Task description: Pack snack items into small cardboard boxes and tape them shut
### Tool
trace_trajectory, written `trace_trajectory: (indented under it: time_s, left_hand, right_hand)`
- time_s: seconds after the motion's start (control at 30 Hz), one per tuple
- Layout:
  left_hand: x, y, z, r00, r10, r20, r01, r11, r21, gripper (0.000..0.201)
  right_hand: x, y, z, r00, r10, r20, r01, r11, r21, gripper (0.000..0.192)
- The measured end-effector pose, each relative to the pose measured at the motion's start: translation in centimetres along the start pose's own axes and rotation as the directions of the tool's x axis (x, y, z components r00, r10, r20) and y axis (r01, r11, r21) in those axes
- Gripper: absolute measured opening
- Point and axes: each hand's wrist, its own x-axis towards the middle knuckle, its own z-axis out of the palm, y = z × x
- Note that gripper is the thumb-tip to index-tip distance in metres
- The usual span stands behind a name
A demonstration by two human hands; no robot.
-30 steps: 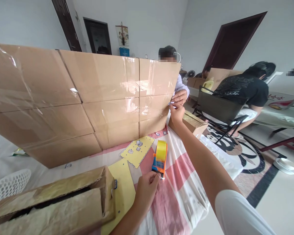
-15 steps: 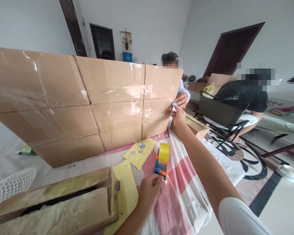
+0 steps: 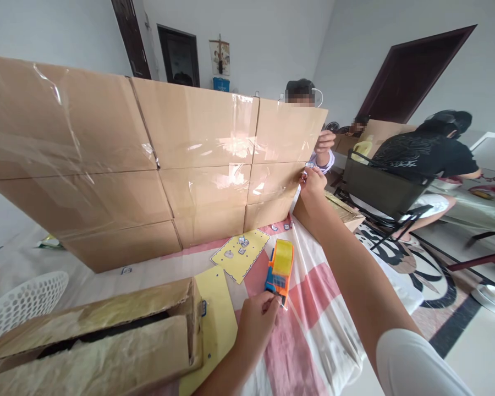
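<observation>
Two hands in play right now. My left hand [image 3: 258, 322] is low on the tabletop [image 3: 313, 308], fingers curled around the back end of the orange-and-blue tape dispenser [image 3: 279, 272], which sits on the pink-and-white plastic sheet with its yellow-tinted roll up front. My right hand [image 3: 312, 184] is stretched out to the right edge of the cardboard wall [image 3: 169, 159], fingertips pinched together at the seam, on what looks like the end of a clear tape strip; too small to say for sure.

What's changed: a second ago the co-worker's hand [image 3: 325, 142] was down at that same spot, right by my fingers with a little pale bit between us. Now it has slid up and grips the top section of the edge, so my hand is alone at the seam. I'd guess the hand-off there is finished. The view has also swung a little to the left.

Materials: the wall is flat brown corrugated panels, butted together and glossy with wide clear tape that wrinkles and glares. Near the dispenser lie yellow card sheets [image 3: 240, 254] with scalloped edges and small stickers, plus a crinkly paper-wrapped carton [image 3: 94, 341] and a white perforated basket [image 3: 20, 302] at far left.
</observation>
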Motion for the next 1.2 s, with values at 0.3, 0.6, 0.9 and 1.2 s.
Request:
trace_trajectory:
  time_s: [0.3,0.6,0.9,1.2]
  left_hand:
    - [0.1,-0.3,0.1,1.0,0.008,-0.004,-0.008,1.0,-0.001,0.033]
    - [-0.4,0.8,0.0,1.0,0.019,0.001,-0.019,1.0,-0.013,0.031]
    - [-0.4,1.0,-0.2,1.0,0.028,0.006,-0.028,0.999,-0.035,0.03]
    - [-0.5,0.7,-0.1,0.999,0.036,-0.003,-0.036,0.998,-0.058,0.029]
  right_hand:
    - [-7.4,-1.5,-0.2,0.953,-0.017,0.302,0.042,0.996,-0.077,0.025]
    - [-14.3,3.8,0.5,0.557,0.412,0.721,0.071,0.842,-0.535,0.017]
    - [-13.5,4.3,1.6,0.553,0.371,0.746,0.37,0.693,-0.619,0.025]
    - [-13.6,3.8,1.5,0.555,0.425,0.715,0.446,0.573,-0.687,0.017]
